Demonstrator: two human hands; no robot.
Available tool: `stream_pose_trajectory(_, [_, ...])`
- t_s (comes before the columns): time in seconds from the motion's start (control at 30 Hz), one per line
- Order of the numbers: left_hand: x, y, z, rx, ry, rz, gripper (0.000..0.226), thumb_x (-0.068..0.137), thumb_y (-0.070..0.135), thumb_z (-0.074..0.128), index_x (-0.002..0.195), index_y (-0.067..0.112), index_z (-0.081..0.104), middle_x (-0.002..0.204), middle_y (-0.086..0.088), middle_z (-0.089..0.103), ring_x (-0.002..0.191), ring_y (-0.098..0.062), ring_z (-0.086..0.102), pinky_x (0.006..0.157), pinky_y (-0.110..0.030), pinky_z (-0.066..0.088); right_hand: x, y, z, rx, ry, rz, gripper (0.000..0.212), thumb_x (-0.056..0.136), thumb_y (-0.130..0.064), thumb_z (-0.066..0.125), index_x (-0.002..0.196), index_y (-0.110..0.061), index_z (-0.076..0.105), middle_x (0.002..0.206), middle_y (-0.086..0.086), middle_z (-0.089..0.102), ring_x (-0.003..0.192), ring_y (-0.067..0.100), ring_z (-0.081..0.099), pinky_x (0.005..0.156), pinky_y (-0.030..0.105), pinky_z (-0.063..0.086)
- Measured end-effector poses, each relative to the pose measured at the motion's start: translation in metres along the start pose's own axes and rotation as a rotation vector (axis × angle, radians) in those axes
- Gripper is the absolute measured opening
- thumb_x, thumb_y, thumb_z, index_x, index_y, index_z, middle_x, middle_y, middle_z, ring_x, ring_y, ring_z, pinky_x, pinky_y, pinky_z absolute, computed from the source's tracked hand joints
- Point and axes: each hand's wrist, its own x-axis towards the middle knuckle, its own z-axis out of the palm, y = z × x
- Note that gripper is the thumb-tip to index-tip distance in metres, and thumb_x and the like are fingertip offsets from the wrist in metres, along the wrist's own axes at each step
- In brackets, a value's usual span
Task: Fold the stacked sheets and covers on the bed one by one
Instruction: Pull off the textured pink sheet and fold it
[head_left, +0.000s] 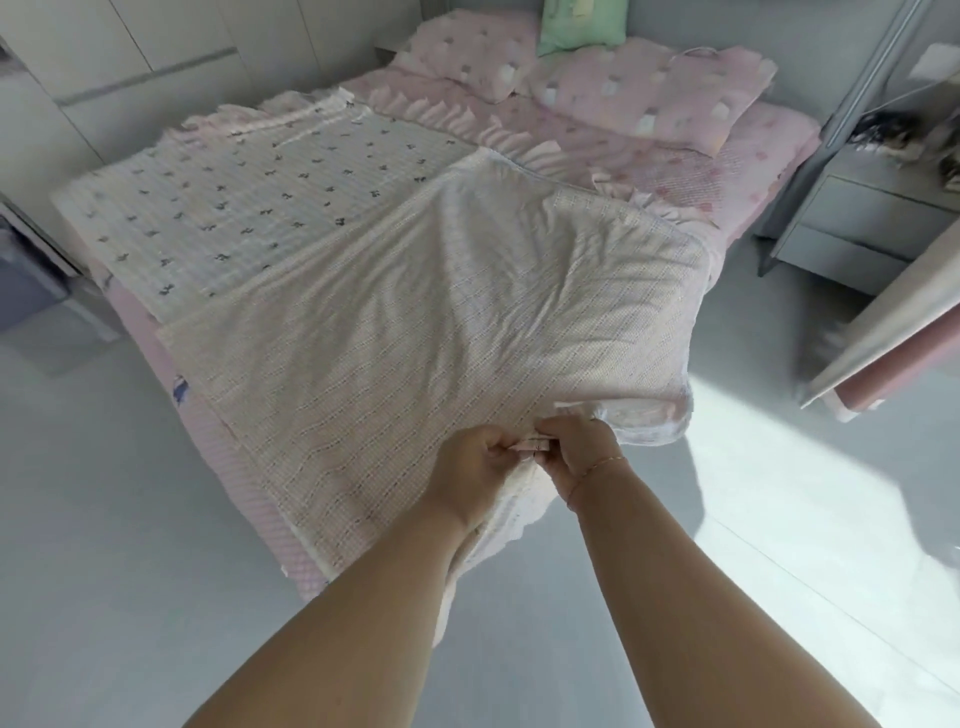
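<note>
1. Left hand (475, 460) and right hand (576, 452), fingers curled, pinching one edge of the cream cover (415, 312) at the foot of the bed (748, 156).
2. Cover spread over the near corner, partly overlapping the bow-print sheet (234, 208).
3. Soft, light, limp (likely to sag between grips); best taken at corners.

Two pink patterned pillows (597, 78) lie side by side at the far end, with a green cushion (582, 23) just behind them. A grey bedside cabinet (857, 223) with drawers stands at the right. Pale wardrobe doors (130, 47) line the left wall. Sunlight falls across the grey floor (779, 493).
</note>
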Motion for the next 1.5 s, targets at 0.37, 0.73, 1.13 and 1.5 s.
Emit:
stream_pose_trajectory(0.37, [0.070, -0.044, -0.226, -0.132, -0.015, 0.062, 0.018, 0.088, 0.021, 0.070, 0.070, 0.020, 0.071, 0.062, -0.004, 0.063, 0.060, -0.013, 0.055, 0.060, -0.035, 0.045, 0.030, 0.007, 0.246, -0.146, 0.086, -0.202, 0.024, 0.085, 0.005, 0.056, 0.071, -0.013, 0.047, 0.074, 0.006, 0.052, 0.064, 0.017, 0.053, 0.067, 0.032, 0.050])
stream_pose_trajectory(0.73, [0.134, -0.137, -0.441, -0.465, -0.033, -0.272, 0.028, 0.090, -0.006, 0.047, 0.110, 0.007, 0.061, 0.110, -0.014, 0.068, 0.104, -0.022, 0.067, 0.098, -0.033, 0.050, 0.096, 0.029, 0.453, -0.136, 0.082, -0.238, 0.028, 0.084, 0.010, 0.051, 0.064, -0.009, 0.044, 0.060, 0.006, 0.047, 0.048, 0.014, 0.046, 0.053, 0.030, 0.042])
stream_pose_trajectory(1.13, [0.309, -0.218, -0.602, -0.620, 0.071, -0.486, 0.027, 0.103, 0.021, 0.044, 0.109, 0.001, 0.062, 0.108, -0.017, 0.068, 0.097, -0.026, 0.067, 0.096, -0.041, 0.051, 0.245, 0.066, 0.662, -0.547, -0.049, -0.089, 0.024, 0.085, 0.002, 0.056, 0.070, -0.014, 0.046, 0.071, 0.004, 0.051, 0.069, 0.020, 0.055, 0.070, 0.032, 0.051])
stream_pose_trajectory(1.5, [0.407, -0.283, -0.649, -0.462, -0.187, -0.706, 0.050, 0.101, 0.044, 0.043, 0.081, 0.002, 0.060, 0.059, -0.008, 0.062, 0.051, -0.019, 0.055, 0.048, -0.027, 0.046, 0.326, 0.144, 0.739, -0.773, -0.032, 0.060, 0.008, 0.091, -0.009, 0.053, 0.090, -0.017, 0.054, 0.083, -0.002, 0.053, 0.078, 0.014, 0.055, 0.077, 0.022, 0.051])
